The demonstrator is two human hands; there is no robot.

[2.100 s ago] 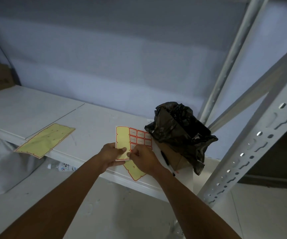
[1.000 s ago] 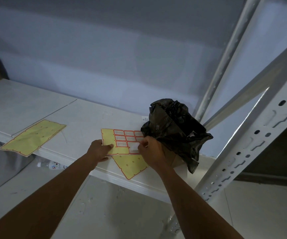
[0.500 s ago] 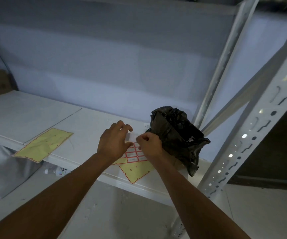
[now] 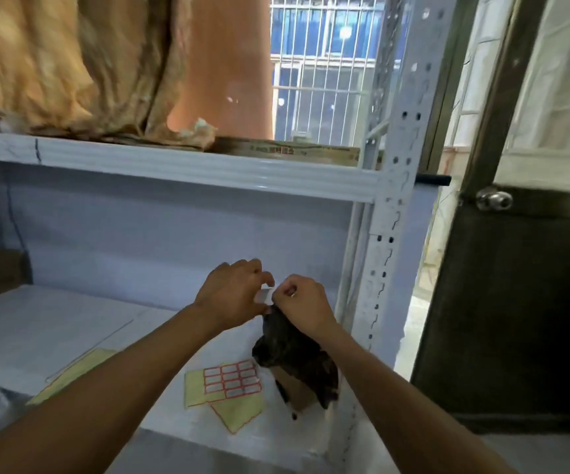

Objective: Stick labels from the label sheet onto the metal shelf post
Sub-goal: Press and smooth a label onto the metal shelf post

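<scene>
Two bare forearms reach over a white metal shelf [image 4: 54, 336], where the label sheet [image 4: 232, 378], red-bordered labels on yellow backing, lies flat near the front edge, overlapping a stripped backing sheet [image 4: 239, 413]. Another yellow sheet [image 4: 71, 372] lies well to the left. Just right of the label sheet, a crumpled black plastic bag [image 4: 297, 354] spills over a cardboard box [image 4: 294, 391], its top hidden behind the right wrist. Above the bag the left hand [image 4: 232, 292] and right hand [image 4: 302, 301] meet with fingers curled, each pinching one end of a small pale label [image 4: 264, 295] held clear of the shelf. The perforated white shelf post [image 4: 389, 234] rises near the right hand, apart from the label. Beyond, tan cloth [image 4: 71, 63] is heaped on the upper shelf beam [image 4: 174, 169], with a barred window [image 4: 321, 63] behind. A dark door with a round knob [image 4: 494, 199] stands at right.
</scene>
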